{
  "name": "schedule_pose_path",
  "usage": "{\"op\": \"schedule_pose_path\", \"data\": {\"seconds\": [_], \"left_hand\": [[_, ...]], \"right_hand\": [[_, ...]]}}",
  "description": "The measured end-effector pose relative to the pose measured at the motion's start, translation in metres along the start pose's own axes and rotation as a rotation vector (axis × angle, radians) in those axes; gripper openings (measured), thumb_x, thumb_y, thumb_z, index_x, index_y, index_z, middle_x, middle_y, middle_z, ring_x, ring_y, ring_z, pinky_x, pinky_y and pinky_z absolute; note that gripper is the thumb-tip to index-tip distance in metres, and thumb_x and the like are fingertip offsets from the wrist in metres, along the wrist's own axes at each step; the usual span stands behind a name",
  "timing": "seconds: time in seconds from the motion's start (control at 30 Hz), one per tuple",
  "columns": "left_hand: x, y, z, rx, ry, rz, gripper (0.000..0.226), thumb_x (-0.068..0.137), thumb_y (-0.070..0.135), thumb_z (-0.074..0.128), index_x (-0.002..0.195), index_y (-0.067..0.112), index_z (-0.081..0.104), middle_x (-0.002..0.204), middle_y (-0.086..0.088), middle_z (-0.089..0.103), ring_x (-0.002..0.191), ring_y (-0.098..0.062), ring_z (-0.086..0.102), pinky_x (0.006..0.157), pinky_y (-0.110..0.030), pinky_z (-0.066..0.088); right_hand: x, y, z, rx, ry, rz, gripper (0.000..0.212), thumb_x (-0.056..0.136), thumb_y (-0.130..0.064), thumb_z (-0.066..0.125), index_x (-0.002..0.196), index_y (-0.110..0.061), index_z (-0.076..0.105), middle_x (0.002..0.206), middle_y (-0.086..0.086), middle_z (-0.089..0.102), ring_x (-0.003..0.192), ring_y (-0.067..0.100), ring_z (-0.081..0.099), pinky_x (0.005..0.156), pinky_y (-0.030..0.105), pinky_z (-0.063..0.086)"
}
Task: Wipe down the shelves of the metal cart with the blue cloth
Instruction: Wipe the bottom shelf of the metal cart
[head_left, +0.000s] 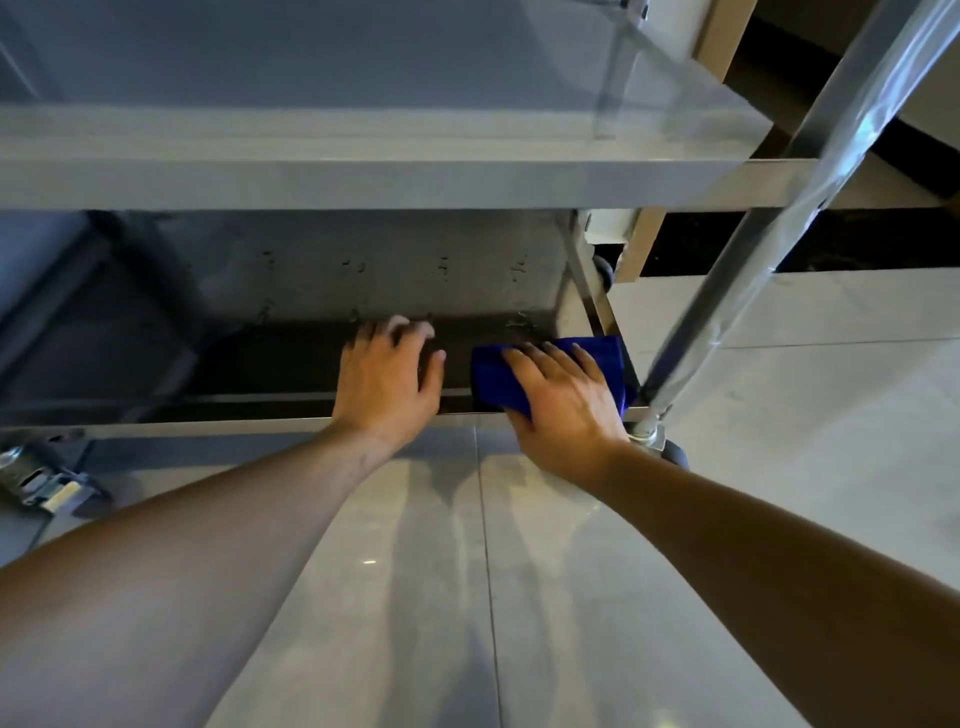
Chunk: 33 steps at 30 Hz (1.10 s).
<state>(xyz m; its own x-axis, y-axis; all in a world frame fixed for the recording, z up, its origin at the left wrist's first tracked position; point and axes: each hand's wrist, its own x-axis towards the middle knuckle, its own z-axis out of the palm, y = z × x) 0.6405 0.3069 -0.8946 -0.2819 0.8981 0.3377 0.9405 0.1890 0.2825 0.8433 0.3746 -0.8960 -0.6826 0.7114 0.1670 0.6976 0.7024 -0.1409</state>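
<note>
I look down at the metal cart's bottom shelf (260, 364), a dark steel tray with water spots. The blue cloth (493, 379) lies folded in its near right corner. My right hand (563, 400) presses flat on the cloth, fingers spread and straight. To the left of it, my left hand (387, 379) rests on the shelf, fingers extended with the tips lightly bent on the steel, holding nothing. The shelf above (363, 182) overhangs the back of the bottom one.
A slanted steel post (737, 291) wrapped in clear film rises at the cart's right corner over a caster (675, 454). Another caster with a brake (47, 483) sits at the near left. Pale floor tiles (467, 597) lie below my arms. A beige panel (644, 244) stands behind.
</note>
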Motion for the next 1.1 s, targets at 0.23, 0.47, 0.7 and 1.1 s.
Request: {"op": "schedule_pose_path", "data": {"seconds": [0.23,0.47,0.7,1.1], "left_hand": [[0.004,-0.001,0.011,-0.004,-0.066,0.009,0.046,0.096,0.048,0.036,0.127,0.023,0.058,0.129,-0.002,0.057,0.123,-0.027,0.048,0.098,-0.047,0.042],[0.029,0.013,0.023,-0.004,-0.14,-0.07,0.051,0.095,0.041,0.048,0.143,0.025,0.045,0.152,-0.004,0.041,0.141,-0.028,0.032,0.114,-0.052,0.026],[0.033,0.024,0.029,0.008,-0.153,-0.026,0.049,0.095,0.038,0.047,0.142,0.025,0.045,0.153,-0.005,0.039,0.142,-0.029,0.029,0.115,-0.051,0.023],[0.031,0.026,0.037,0.116,-0.087,0.049,0.043,0.089,0.042,0.038,0.121,0.022,0.058,0.129,-0.006,0.056,0.122,-0.027,0.045,0.104,-0.048,0.034]], "right_hand": [[0.03,-0.006,0.018,-0.025,-0.172,0.068,0.095,0.079,-0.088,-0.014,0.158,-0.041,0.013,0.169,0.003,0.009,0.154,0.029,0.001,0.117,0.059,-0.008],[0.081,0.017,0.023,-0.034,-0.23,0.16,0.088,0.08,-0.085,-0.012,0.157,-0.046,0.002,0.169,-0.002,-0.003,0.153,0.028,-0.008,0.114,0.062,-0.014],[0.128,0.032,0.027,-0.102,-0.237,0.217,0.077,0.09,-0.079,0.003,0.158,-0.044,0.001,0.169,-0.002,-0.004,0.153,0.031,-0.008,0.116,0.065,-0.01],[0.213,0.049,0.036,-0.141,-0.145,0.284,0.08,0.091,-0.081,0.015,0.159,-0.039,0.011,0.169,0.003,0.01,0.152,0.035,0.006,0.117,0.064,-0.001]]}}
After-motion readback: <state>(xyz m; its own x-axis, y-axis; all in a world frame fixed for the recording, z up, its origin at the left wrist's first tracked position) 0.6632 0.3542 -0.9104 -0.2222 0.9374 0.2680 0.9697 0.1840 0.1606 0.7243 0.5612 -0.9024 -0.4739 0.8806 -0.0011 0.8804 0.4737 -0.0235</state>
